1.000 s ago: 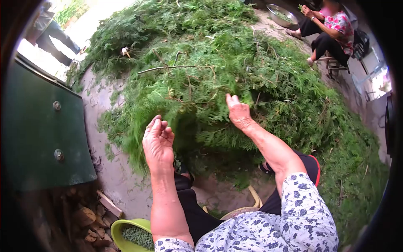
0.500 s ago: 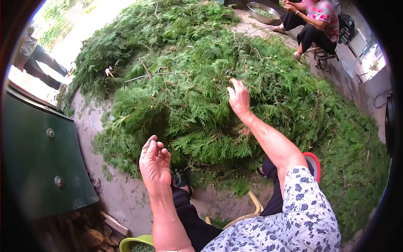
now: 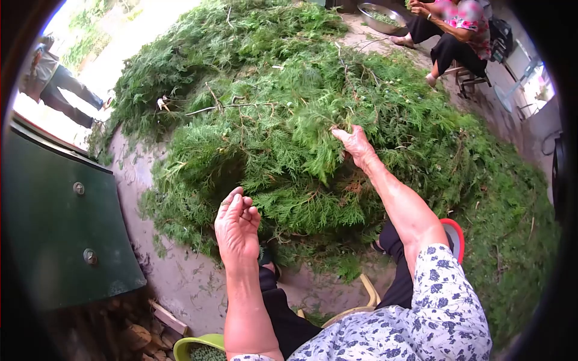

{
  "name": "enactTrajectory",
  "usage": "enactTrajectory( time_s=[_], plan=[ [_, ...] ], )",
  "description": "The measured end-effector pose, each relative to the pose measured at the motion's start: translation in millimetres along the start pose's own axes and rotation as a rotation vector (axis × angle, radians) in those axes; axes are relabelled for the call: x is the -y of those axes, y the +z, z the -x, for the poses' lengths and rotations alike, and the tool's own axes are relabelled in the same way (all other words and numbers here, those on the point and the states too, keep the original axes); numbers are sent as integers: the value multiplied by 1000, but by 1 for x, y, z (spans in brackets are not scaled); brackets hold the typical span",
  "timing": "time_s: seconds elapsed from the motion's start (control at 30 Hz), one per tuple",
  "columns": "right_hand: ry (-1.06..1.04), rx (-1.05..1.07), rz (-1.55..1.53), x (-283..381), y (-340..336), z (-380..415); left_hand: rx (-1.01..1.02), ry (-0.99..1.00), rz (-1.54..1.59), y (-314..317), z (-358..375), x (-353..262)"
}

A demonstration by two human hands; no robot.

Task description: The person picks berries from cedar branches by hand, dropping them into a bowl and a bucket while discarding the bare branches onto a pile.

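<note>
My right hand (image 3: 356, 146) is closed on the stem end of a leafy evergreen sprig (image 3: 314, 131), a conifer with flat, fan-like fronds. The sprig is slightly blurred and stands out over a large heap of cut evergreen branches (image 3: 283, 159). My left hand (image 3: 238, 231) is raised nearer to me, palm up, its fingers loosely curled and partly apart. Nothing shows in that palm. Below it on the left, a yellow-green bowl (image 3: 180, 348) holds many small pale green cones or berries (image 3: 206, 354).
A dark green panel (image 3: 60, 222) with round knobs stands at left, firewood (image 3: 135, 337) below it. Right of my leg is a red-rimmed container (image 3: 459, 240). A seated person (image 3: 457, 36) works at the back right beside a metal bowl (image 3: 380, 18). Another person (image 3: 60, 84) stands at left.
My right hand, earlier over the heap with no sprig visible in it, now grips an evergreen sprig lifted from the branches. My left hand keeps its curled pose and sits slightly further right.
</note>
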State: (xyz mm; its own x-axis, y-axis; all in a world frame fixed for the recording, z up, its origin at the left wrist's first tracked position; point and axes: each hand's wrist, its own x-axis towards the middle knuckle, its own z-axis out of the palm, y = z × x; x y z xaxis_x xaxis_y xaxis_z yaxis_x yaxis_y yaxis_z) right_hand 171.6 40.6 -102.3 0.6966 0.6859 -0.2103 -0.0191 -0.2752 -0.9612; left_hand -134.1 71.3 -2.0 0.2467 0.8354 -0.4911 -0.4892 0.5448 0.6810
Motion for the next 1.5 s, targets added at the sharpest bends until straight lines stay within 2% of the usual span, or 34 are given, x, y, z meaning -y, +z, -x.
enactTrajectory(
  time_s=[0.07,0.13,0.2,0.27,0.33,0.43,0.47,0.53,0.63,0.73,0.77,0.8,0.87,0.9,0.93,1.0,1.03,1.1,1.2,1.27,1.3,1.33,1.4,1.5],
  plan=[
    [27,135,-205,17,-6,21,20,-9,-17,1,2,2],
    [65,101,-215,35,-6,41,43,-6,12,1,5,6],
    [-310,115,26,46,-9,56,114,-20,-80,1,10,12],
    [-390,69,93,62,-5,76,216,-20,-152,6,18,16],
    [-569,23,242,67,1,93,391,30,-222,12,28,21],
    [-731,-92,323,74,26,123,512,154,-343,19,33,36],
    [-823,-129,398,79,34,134,522,168,-320,24,37,38],
    [-789,-27,665,97,45,166,675,174,-174,28,39,37],
    [-889,47,913,90,69,184,494,156,-36,25,28,46],
    [-962,159,799,76,83,193,299,37,102,23,25,43],
    [-936,248,791,78,81,192,267,80,105,24,20,41],
    [-930,251,777,80,79,191,282,142,157,20,8,44],
    [-791,406,465,86,68,189,250,29,332,19,-4,40],
    [-860,392,360,81,66,180,258,-12,396,20,-7,38],
    [-786,426,229,83,61,174,277,-47,398,17,-14,41],
    [-642,472,180,89,49,164,296,-51,411,28,-9,41],
    [-633,469,175,86,47,159,291,-58,404,31,-8,43],
    [-851,355,358,80,47,154,269,-66,398,34,-7,47],
    [-753,422,333,83,46,155,298,-94,351,36,-6,43],
    [-683,444,367,84,46,159,198,-139,269,33,-12,48],
    [-725,372,365,84,47,160,216,-47,198,37,-10,51],
    [-768,299,365,83,46,160,219,-52,198,38,-6,50],
    [-787,298,416,80,45,158,268,-37,-292,45,11,38],
    [-907,457,400,65,44,151,390,-43,-357,37,11,41]
  ],
)
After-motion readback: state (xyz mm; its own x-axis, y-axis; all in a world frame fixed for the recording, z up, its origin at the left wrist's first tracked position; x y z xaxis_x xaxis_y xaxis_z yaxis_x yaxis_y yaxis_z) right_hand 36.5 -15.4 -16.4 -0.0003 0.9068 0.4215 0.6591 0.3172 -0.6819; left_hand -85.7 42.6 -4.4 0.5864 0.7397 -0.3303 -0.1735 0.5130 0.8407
